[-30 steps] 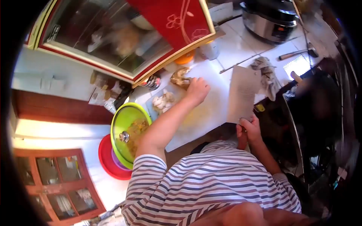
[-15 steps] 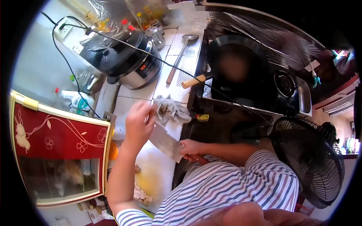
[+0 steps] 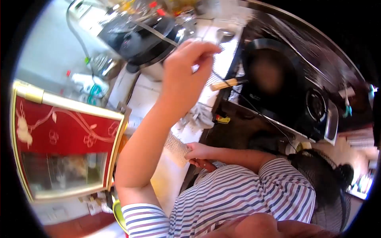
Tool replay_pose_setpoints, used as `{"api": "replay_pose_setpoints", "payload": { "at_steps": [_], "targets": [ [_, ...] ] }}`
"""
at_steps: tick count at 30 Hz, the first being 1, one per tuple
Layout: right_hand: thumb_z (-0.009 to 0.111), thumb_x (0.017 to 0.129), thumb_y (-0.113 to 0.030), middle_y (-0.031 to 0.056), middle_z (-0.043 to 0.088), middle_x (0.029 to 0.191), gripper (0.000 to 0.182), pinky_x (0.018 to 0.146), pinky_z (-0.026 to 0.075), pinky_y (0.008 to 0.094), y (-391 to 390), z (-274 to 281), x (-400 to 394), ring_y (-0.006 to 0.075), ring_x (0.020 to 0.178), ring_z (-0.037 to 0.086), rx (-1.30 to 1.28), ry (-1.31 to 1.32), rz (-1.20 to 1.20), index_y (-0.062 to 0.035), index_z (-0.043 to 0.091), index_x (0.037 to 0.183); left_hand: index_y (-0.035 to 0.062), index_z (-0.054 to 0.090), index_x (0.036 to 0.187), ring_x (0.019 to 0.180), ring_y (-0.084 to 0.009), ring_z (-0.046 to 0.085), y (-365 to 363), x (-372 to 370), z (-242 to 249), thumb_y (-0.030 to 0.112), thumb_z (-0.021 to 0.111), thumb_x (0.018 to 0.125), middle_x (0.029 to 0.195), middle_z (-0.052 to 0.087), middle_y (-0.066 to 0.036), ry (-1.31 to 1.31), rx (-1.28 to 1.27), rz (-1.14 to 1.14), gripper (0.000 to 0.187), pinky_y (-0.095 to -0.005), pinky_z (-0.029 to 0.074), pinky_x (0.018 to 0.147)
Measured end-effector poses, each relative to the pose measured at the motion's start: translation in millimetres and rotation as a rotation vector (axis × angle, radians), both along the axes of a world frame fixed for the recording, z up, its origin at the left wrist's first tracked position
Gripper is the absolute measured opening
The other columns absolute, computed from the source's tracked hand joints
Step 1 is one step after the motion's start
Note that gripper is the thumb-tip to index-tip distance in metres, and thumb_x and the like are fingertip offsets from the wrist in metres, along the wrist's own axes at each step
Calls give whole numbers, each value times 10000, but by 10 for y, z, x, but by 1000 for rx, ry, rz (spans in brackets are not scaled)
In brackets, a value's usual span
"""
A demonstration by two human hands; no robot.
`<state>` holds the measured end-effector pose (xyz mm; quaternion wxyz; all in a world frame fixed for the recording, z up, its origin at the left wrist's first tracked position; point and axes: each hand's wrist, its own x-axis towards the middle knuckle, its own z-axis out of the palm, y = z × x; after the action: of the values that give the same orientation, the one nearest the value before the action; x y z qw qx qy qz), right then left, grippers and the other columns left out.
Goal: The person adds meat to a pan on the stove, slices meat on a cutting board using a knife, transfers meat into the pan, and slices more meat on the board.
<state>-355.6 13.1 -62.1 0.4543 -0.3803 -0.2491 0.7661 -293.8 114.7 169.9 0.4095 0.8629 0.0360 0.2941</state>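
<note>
My left hand (image 3: 188, 71) is raised over the counter, beside the black-lidded cooker (image 3: 145, 43). Its fingers are curled in a pinch; blur hides what they hold, if anything. Near my striped shirt, my right hand (image 3: 200, 154) is closed at the end of a wide, dimpled metal blade (image 3: 175, 148). The blade lies over the white counter, partly behind my left forearm. A crumpled grey cloth (image 3: 200, 116) rests on the counter beyond the blade. A yellowish patch (image 3: 160, 184) shows on the surface below the blade.
A black pan (image 3: 264, 71) with a wooden handle sits on the stove (image 3: 313, 107). The metal ladle (image 3: 225, 35) lies at the counter's back. A black fan (image 3: 325, 186) stands at the right, a red-fronted cabinet (image 3: 67, 142) at the left. A cable crosses the view.
My left hand has risen away from the blade toward the cooker and stove. My right hand still grips the blade. The whole view has shifted.
</note>
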Motion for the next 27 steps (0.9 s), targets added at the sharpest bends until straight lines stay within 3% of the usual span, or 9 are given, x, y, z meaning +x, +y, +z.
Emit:
{"api": "replay_pose_setpoints", "payload": {
  "at_steps": [2,4,6,8,10,12,13,19,27],
  "targets": [
    [522,733,-43,74,528,572,244,366,410,281,116,-48,-6,144,408,487,-39,-72,100,-37,502,975,20,622,907,736,-57,494,308,-564,-58,-70,512,777,812,542,-3,-89,84,171,193,-176,392,659],
    [525,734,-67,46,504,564,240,351,392,262,211,-76,-14,125,389,438,-91,-84,184,-48,524,974,9,624,864,688,-122,545,596,-1289,-116,-58,530,764,800,568,-67,-73,175,396,153,-227,447,645],
    [541,757,-73,64,525,575,210,347,399,274,309,-13,41,149,423,500,-61,-100,205,-19,509,958,1,616,881,710,-135,556,788,-2055,-255,26,559,795,837,593,-84,75,-46,670,106,-252,448,631],
    [543,764,-74,57,522,573,233,371,414,273,381,-58,75,145,414,492,-58,-125,197,-21,501,987,20,621,881,706,-160,572,904,-2780,-517,103,555,811,862,602,-112,295,9,881,127,-279,455,632],
    [543,761,-71,55,518,565,238,361,407,273,439,-92,52,143,398,481,-78,-145,234,-24,500,990,7,574,1034,837,-113,562,862,-3324,-781,76,557,811,891,604,-50,760,-116,1016,234,-253,449,751],
    [542,758,-69,52,513,558,243,351,401,272,416,-118,21,142,381,471,-104,-176,226,-26,498,994,51,523,1131,993,-232,556,748,-3766,-1186,70,552,774,1081,571,-107,929,254,1030,359,-321,442,834],
    [547,760,-67,53,516,567,251,368,412,277,435,-177,-7,146,394,478,-121,-174,240,-22,495,1001,88,482,1183,1095,-305,484,749,-3889,-1315,53,533,746,1215,491,-125,1018,117,1036,442,-368,414,894],
    [542,759,-49,58,520,578,256,384,421,284,465,-194,-156,155,402,483,-154,-189,281,-13,490,1007,108,542,1089,1126,-278,453,742,-4028,-2085,-1,547,677,1112,515,-105,955,779,968,427,-462,360,929],
    [547,761,-56,64,522,563,257,381,410,277,411,-163,-197,157,394,482,-161,-235,260,-22,497,1011,114,551,1057,1093,-278,451,835,-4003,-2264,78,527,731,1069,519,-101,774,955,808,328,-455,327,954]
  ]
}}
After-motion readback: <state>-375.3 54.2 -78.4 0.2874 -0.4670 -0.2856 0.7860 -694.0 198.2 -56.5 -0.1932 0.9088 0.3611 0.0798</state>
